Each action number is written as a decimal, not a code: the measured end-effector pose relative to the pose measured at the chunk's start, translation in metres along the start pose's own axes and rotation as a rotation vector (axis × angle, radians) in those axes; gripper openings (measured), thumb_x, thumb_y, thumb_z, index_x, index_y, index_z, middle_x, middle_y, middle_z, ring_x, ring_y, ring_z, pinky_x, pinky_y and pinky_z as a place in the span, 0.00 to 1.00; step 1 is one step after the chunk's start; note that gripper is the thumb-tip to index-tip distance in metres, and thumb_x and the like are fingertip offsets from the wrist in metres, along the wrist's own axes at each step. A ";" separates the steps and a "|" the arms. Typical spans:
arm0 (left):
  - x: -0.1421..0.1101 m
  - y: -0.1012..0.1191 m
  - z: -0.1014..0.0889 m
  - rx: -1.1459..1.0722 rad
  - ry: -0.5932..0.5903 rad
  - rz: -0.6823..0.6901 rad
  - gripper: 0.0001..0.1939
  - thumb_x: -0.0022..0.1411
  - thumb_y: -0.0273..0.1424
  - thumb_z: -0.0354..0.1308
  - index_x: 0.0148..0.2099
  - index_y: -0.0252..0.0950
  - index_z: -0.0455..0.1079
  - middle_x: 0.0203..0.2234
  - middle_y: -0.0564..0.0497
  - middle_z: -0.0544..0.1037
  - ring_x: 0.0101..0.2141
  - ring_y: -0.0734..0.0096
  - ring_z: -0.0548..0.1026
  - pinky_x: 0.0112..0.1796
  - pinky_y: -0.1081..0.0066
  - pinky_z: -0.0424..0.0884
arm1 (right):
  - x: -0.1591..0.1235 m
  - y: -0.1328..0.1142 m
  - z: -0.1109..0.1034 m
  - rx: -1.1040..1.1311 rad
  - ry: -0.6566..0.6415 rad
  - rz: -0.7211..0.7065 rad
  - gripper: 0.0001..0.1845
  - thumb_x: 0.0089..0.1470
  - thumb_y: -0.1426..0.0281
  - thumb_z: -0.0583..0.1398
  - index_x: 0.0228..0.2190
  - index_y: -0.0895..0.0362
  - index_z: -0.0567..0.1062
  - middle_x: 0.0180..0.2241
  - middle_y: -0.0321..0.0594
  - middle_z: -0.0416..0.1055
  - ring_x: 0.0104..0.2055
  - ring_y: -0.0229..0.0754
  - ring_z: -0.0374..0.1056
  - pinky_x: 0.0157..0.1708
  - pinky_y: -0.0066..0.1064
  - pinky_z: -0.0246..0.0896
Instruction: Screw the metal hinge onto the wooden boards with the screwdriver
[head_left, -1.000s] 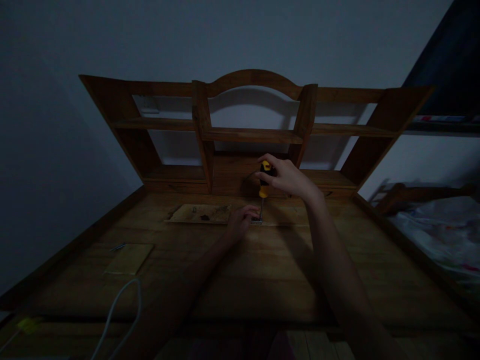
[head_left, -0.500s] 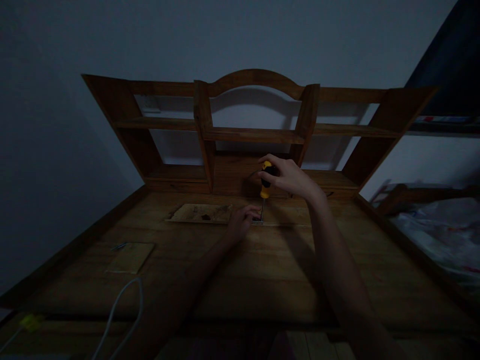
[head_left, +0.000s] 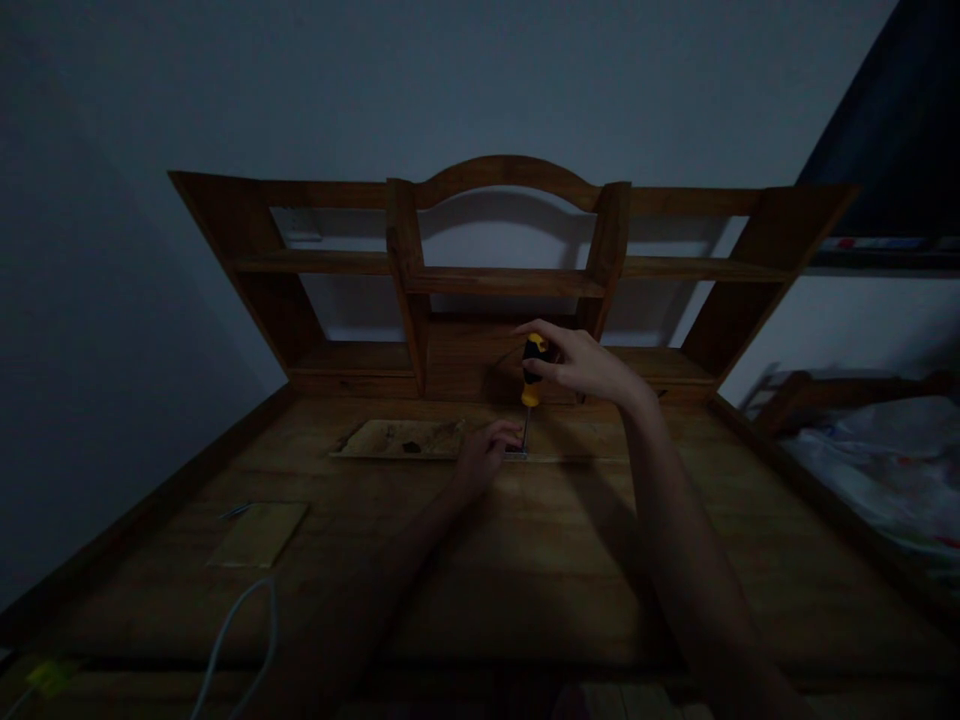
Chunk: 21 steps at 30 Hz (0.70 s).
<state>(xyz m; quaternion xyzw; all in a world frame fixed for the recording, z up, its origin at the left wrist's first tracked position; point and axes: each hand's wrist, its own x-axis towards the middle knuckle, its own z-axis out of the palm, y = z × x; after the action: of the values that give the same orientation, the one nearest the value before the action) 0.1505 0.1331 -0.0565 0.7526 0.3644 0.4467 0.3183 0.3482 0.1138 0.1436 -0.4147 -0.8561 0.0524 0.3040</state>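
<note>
My right hand is closed around the yellow-and-black handle of a screwdriver, held nearly upright. Its thin shaft points down at a small metal piece lying on the wooden desk. From the left, my left hand rests low on the desk, with its fingers bent and pressed onto that metal piece. The fingers cover part of the piece, and the dim light hides its details. Exactly where the screwdriver's tip meets it is hard to make out.
Left of my left hand lies a long worn board with a dark hole. A square wooden piece and a white cable are nearer on the left. A wooden shelf unit stands along the desk's back.
The view has tilted a little, so everything sits slightly lower. My right fingers have shifted slightly on the screwdriver's handle. My left hand stays at the metal piece.
</note>
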 end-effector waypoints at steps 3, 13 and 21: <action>0.000 0.002 0.000 -0.008 -0.006 -0.022 0.16 0.63 0.26 0.47 0.47 0.36 0.73 0.39 0.50 0.80 0.43 0.67 0.77 0.50 0.64 0.69 | 0.001 0.002 0.004 -0.054 0.060 0.007 0.20 0.60 0.58 0.60 0.50 0.55 0.71 0.39 0.39 0.72 0.39 0.42 0.68 0.38 0.29 0.58; 0.001 0.003 0.000 0.022 -0.004 0.017 0.15 0.63 0.26 0.47 0.42 0.35 0.75 0.42 0.49 0.79 0.45 0.67 0.76 0.51 0.65 0.68 | 0.003 -0.009 0.015 -0.233 0.142 0.015 0.24 0.63 0.56 0.56 0.56 0.54 0.66 0.52 0.45 0.68 0.52 0.50 0.66 0.49 0.38 0.59; 0.001 -0.004 0.002 -0.016 0.001 0.064 0.15 0.63 0.26 0.47 0.37 0.35 0.77 0.45 0.50 0.77 0.46 0.69 0.76 0.51 0.67 0.69 | 0.002 -0.002 0.008 -0.094 0.100 -0.057 0.19 0.60 0.67 0.59 0.53 0.55 0.69 0.46 0.39 0.71 0.40 0.40 0.67 0.40 0.29 0.59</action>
<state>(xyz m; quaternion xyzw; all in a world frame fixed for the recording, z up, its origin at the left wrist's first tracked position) 0.1520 0.1362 -0.0604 0.7609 0.3368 0.4599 0.3100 0.3416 0.1155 0.1383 -0.4059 -0.8529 -0.0174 0.3278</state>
